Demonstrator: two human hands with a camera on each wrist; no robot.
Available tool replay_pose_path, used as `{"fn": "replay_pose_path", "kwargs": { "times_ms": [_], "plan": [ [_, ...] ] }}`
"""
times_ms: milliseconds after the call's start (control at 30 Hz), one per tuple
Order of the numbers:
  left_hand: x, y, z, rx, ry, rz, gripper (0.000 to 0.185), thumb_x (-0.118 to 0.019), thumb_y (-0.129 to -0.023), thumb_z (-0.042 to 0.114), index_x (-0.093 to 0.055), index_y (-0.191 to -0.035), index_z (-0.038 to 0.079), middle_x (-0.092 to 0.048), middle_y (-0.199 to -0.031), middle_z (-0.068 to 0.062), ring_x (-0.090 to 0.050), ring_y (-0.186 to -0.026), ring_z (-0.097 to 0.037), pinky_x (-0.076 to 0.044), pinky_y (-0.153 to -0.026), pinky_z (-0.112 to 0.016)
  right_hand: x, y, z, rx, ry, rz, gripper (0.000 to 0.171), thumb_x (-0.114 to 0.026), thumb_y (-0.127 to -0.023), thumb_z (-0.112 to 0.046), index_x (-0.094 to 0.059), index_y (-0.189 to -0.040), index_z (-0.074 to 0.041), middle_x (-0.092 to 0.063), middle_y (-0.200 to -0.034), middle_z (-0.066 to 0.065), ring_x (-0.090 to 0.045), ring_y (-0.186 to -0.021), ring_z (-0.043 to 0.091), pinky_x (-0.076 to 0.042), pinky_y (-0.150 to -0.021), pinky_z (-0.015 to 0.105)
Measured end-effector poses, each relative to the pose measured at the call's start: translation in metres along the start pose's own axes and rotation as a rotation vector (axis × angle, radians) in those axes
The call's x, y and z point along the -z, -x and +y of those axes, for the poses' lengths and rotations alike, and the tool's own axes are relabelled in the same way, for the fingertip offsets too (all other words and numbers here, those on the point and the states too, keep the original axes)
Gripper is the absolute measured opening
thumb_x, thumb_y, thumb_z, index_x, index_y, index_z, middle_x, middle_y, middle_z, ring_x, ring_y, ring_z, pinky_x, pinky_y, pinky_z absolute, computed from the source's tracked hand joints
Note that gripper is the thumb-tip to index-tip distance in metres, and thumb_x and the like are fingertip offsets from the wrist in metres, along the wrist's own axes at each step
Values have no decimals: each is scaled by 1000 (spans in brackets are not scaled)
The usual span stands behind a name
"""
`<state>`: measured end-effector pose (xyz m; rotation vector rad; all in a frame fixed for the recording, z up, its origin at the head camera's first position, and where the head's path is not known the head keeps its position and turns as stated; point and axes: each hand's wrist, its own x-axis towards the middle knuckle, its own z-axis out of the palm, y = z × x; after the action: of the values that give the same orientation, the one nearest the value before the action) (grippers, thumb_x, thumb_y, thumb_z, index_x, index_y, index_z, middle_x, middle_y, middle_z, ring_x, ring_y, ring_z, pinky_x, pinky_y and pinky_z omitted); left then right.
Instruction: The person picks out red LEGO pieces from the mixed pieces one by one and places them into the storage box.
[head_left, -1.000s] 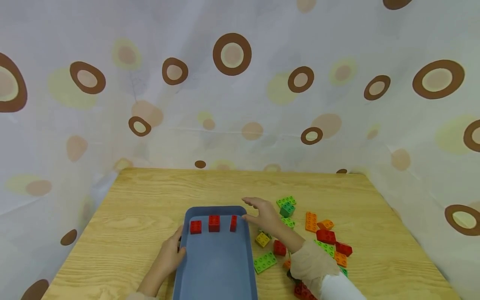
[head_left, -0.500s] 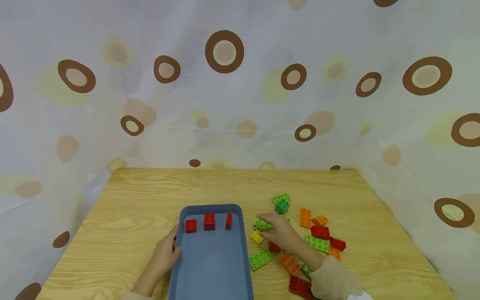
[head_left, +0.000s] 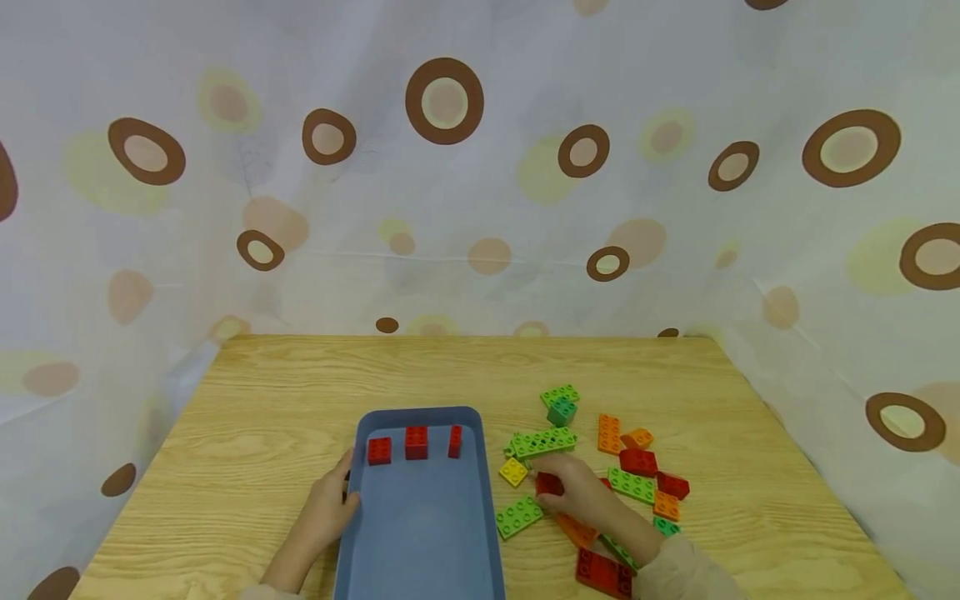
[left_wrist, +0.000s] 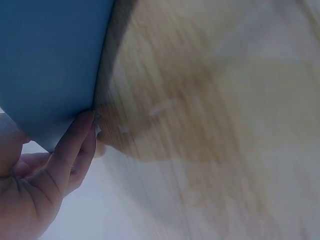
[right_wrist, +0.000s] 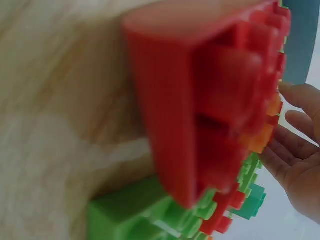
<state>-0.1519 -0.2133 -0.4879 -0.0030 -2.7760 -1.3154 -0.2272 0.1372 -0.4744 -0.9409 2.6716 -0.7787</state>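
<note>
A blue tray (head_left: 420, 413) lies on the wooden table (head_left: 285, 392) with three red bricks (head_left: 416, 442) in a row at its far end. My left hand (head_left: 347, 492) rests against the tray's left rim, fingers (left_wrist: 75, 140) straight along the edge of the tray (left_wrist: 50, 60). To the right of the tray, my right hand (head_left: 542, 483) pinches a small red brick (head_left: 550, 482) that sits on the table among loose bricks. The right wrist view shows the fingers (right_wrist: 295, 145) behind a large blurred red brick (right_wrist: 200, 100).
Loose bricks lie to the right of the tray: a long green one (head_left: 542, 442), a yellow one (head_left: 513, 472), a green plate (head_left: 519, 517), orange ones (head_left: 609, 433), red ones (head_left: 637, 461) and a big red one (head_left: 603, 573). A spotted curtain (head_left: 450, 208) encloses the table.
My right hand drew back from the tray's far right corner into the brick pile and closed on a small red brick. The left hand stayed on the tray's rim.
</note>
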Motion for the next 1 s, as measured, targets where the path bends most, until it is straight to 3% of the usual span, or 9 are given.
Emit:
{"fn": "replay_pose_path", "kwargs": {
  "times_ms": [300,667,833,1000],
  "plan": [
    [2,2,0,31,3,-21,61,-49,-78,-12,-30,-137,-15,-53,-117,-37,-64,-91,-39,-56,-67,-36,-10,4,8,32,38,11,31,-67,-81,-7,-64,-111,1,-65,-108,13,-60,-98,30,-52,-79,38],
    [1,2,1,6,14,5,60,-50,-77,-13,-33,-135,-16,-57,-113,-35,-66,-86,-34,-55,-61,-30,-8,2,6,11,7,32,32,-64,-82,-4,-62,-114,4,-64,-111,17,-60,-102,32,-52,-81,41],
    [0,2,0,15,2,0,60,-51,-78,-12,-31,-135,-17,-56,-114,-36,-65,-86,-34,-54,-60,-29,-2,-6,-5,36,14,70,34,-66,-82,-6,-62,-113,7,-64,-111,20,-60,-102,35,-53,-81,42],
    [-1,1,0,8,-3,5,61,-51,-78,-13,-32,-136,-16,-56,-114,-36,-66,-86,-34,-54,-59,-29,8,-20,-30,106,78,131,34,-68,-80,-6,-63,-112,6,-66,-107,16,-62,-96,29,-54,-79,38]
  ]
}}
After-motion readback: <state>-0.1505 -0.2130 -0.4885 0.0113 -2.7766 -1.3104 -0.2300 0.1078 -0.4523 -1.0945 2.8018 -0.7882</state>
